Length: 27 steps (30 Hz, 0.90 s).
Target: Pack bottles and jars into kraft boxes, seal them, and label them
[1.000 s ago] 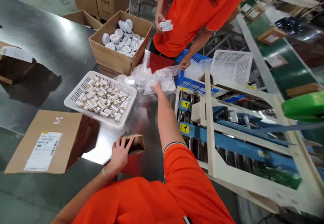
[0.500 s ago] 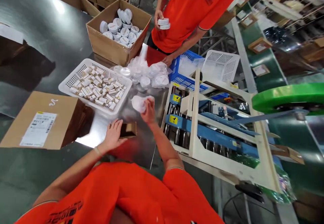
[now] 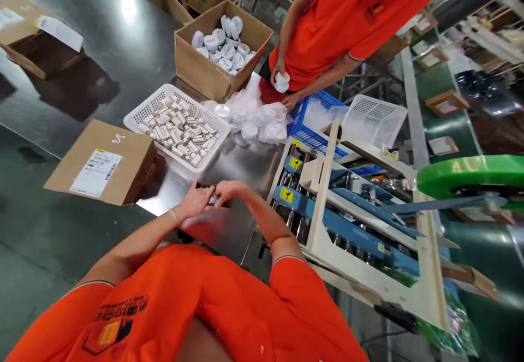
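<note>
A small open cardboard box point(image 3: 226, 203) lies on the metal table in front of me, mostly covered by my hands. My left hand point(image 3: 195, 200) grips its left side, fingers bent over the edge. From the right, my right hand point(image 3: 227, 190) reaches to the box's opening with its fingers curled down and closed. Something small and pale shows between the hands, too covered to name. Just beyond them stands a white plastic basket point(image 3: 130, 120) of small white-and-gold bottles point(image 3: 180, 127). White round tins in clear bags point(image 3: 262, 119) are heaped behind it.
A large carton point(image 3: 204, 78) of round white tins stands at the back. A labelled carton point(image 3: 102, 160) lies left. Across the table, a co-worker point(image 3: 327, 34) holds white tins beside a blue crate point(image 3: 313, 127). A roller machine point(image 3: 319, 203) borders the table's right side.
My right hand has come down to the small box; the white wrapped bundle it held is out of clear sight. My left hand stays at the box. The view has shifted left.
</note>
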Each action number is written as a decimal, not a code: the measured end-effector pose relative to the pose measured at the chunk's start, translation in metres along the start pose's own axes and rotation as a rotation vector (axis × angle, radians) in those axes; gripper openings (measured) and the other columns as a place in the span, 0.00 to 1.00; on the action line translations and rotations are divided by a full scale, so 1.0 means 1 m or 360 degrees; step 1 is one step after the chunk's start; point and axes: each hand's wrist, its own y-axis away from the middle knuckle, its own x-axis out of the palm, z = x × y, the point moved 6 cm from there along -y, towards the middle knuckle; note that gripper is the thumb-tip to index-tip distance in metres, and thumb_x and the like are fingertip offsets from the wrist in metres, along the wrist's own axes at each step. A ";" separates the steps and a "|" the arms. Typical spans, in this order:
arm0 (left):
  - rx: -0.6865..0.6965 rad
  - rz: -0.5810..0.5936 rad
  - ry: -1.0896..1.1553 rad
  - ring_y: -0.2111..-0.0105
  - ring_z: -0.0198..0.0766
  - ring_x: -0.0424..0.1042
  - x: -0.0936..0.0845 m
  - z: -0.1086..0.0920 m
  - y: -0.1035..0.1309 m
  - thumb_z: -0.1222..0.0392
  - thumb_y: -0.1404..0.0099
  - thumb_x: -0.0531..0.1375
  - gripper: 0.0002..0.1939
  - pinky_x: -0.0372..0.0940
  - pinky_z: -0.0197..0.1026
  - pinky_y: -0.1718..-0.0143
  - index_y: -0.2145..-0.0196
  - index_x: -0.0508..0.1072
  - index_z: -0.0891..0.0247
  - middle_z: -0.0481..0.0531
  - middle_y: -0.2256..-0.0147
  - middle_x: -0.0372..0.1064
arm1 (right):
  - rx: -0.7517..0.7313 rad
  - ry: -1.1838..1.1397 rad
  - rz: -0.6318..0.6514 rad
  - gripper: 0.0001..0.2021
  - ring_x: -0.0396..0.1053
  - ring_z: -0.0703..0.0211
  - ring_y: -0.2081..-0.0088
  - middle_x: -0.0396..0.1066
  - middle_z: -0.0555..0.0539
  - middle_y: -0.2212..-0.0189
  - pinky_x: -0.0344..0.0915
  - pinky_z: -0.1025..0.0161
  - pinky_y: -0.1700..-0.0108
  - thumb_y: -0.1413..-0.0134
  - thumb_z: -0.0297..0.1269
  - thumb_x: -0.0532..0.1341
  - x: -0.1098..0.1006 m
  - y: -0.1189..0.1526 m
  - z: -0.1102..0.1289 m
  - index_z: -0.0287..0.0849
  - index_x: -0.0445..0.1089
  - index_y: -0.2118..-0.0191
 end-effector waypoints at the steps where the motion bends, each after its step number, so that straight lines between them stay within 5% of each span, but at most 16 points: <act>1: 0.0016 0.0021 -0.0047 0.47 0.59 0.80 0.000 -0.002 -0.001 0.45 0.24 0.64 0.33 0.48 0.73 0.26 0.29 0.72 0.64 0.65 0.46 0.80 | 0.0014 0.0086 0.0068 0.10 0.76 0.53 0.67 0.76 0.49 0.78 0.73 0.62 0.60 0.48 0.36 0.77 -0.009 -0.021 0.002 0.40 0.80 0.74; 4: 0.0082 0.0058 -0.0167 0.50 0.58 0.80 -0.001 -0.007 -0.002 0.45 0.21 0.61 0.27 0.47 0.77 0.27 0.29 0.75 0.53 0.61 0.47 0.81 | -0.0001 0.0398 0.0111 0.06 0.80 0.49 0.54 0.82 0.41 0.67 0.73 0.60 0.47 0.42 0.26 0.70 -0.025 -0.087 0.024 0.38 0.80 0.71; 7: 0.0095 0.0059 -0.0253 0.48 0.59 0.78 -0.004 -0.010 -0.003 0.44 0.21 0.62 0.21 0.50 0.79 0.29 0.36 0.82 0.46 0.61 0.46 0.80 | 0.0010 0.0560 0.0089 0.07 0.78 0.52 0.46 0.84 0.38 0.60 0.70 0.58 0.39 0.38 0.22 0.65 -0.012 -0.135 0.046 0.35 0.81 0.64; 11: 0.0072 0.0092 -0.0312 0.45 0.59 0.76 -0.008 -0.009 -0.002 0.42 0.23 0.65 0.18 0.56 0.76 0.31 0.44 0.87 0.49 0.61 0.44 0.80 | 0.0041 0.0611 0.0092 0.06 0.79 0.47 0.49 0.84 0.36 0.62 0.73 0.51 0.38 0.41 0.24 0.66 0.013 -0.156 0.054 0.35 0.82 0.62; 15: 0.0067 0.0111 -0.0304 0.42 0.62 0.75 -0.008 -0.011 -0.004 0.45 0.23 0.65 0.16 0.56 0.77 0.31 0.48 0.88 0.54 0.63 0.37 0.77 | -0.0029 0.0591 0.0074 0.14 0.74 0.41 0.39 0.84 0.35 0.51 0.74 0.48 0.37 0.41 0.21 0.64 0.001 -0.153 0.057 0.37 0.83 0.53; 19: 0.0078 0.0136 -0.0227 0.46 0.61 0.77 -0.006 -0.012 -0.007 0.49 0.23 0.65 0.15 0.53 0.79 0.30 0.48 0.86 0.57 0.63 0.42 0.81 | -0.0060 0.0666 -0.0178 0.18 0.69 0.42 0.36 0.75 0.28 0.39 0.70 0.51 0.36 0.29 0.20 0.55 -0.048 -0.112 0.062 0.29 0.76 0.41; 22: 0.0056 0.0140 -0.0192 0.49 0.59 0.78 -0.006 -0.011 -0.007 0.49 0.23 0.66 0.13 0.51 0.79 0.30 0.50 0.85 0.58 0.62 0.48 0.84 | -0.0021 0.0693 -0.0331 0.16 0.73 0.44 0.43 0.75 0.30 0.42 0.71 0.51 0.39 0.22 0.27 0.52 -0.068 -0.032 0.052 0.31 0.74 0.41; 24: 0.0056 0.0159 -0.0202 0.50 0.59 0.78 -0.005 -0.013 -0.008 0.50 0.23 0.66 0.12 0.51 0.80 0.31 0.51 0.85 0.59 0.62 0.47 0.83 | 0.0016 0.0658 -0.0287 0.13 0.77 0.44 0.50 0.79 0.33 0.49 0.74 0.53 0.44 0.23 0.31 0.56 -0.056 0.029 0.037 0.37 0.78 0.47; 27: 0.0134 0.0212 -0.0242 0.49 0.59 0.78 0.003 -0.028 -0.013 0.52 0.22 0.63 0.13 0.49 0.81 0.31 0.52 0.85 0.61 0.62 0.48 0.83 | 0.0167 0.0492 -0.0147 0.06 0.81 0.41 0.58 0.82 0.33 0.59 0.76 0.53 0.49 0.33 0.31 0.67 -0.009 0.093 0.010 0.39 0.83 0.55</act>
